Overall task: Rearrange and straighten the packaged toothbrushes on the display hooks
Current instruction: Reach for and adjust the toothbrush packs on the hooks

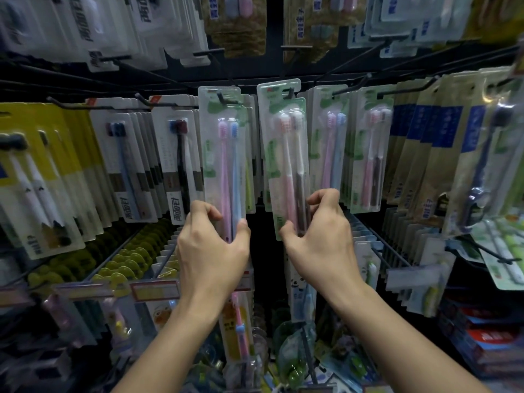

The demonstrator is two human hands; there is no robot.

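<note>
Clear plastic packs: your left hand (211, 245) pinches the pink-blue pack (224, 165) at 12 o'clock; your right hand (317, 234) pinches the tilted pink-brown pack (286, 154) at 1 o'clock.
Risk: pulling down may tear a hang-hole off its hook (289, 93).

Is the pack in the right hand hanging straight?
No, the pack pinched by the right hand tilts, its bottom swung left of the hook.

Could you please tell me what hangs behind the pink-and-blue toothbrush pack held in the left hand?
Behind the pink-and-blue pack, gripped by the left hand, more packs hang on the same hook; only their right edges show. Their contents and number are covered.
</note>
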